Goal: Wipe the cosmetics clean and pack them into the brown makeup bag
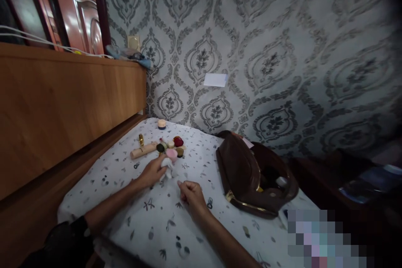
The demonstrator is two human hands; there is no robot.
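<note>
My left hand (153,171) is closed on a crumpled white tissue (167,168), just in front of a round pink container (171,154). To its right, my right hand (192,196) is curled shut above the printed sheet (150,217); whatever its fingers hold, if anything, is hidden. Past my left hand lies a cluster of small items: a dark red round piece (178,141), an olive round lid (179,152) and a dark green one (161,147). A beige tube (143,150) lies on its side by them, with a small gold tube (141,140) behind it.
A brown handbag (238,167) stands unzipped on the right, items inside it. One small jar (161,124) is near the patterned wall (266,63). A wooden cabinet side (72,113) borders the left. A clear plastic package (370,182) lies at far right; a blurred patch covers the lower right.
</note>
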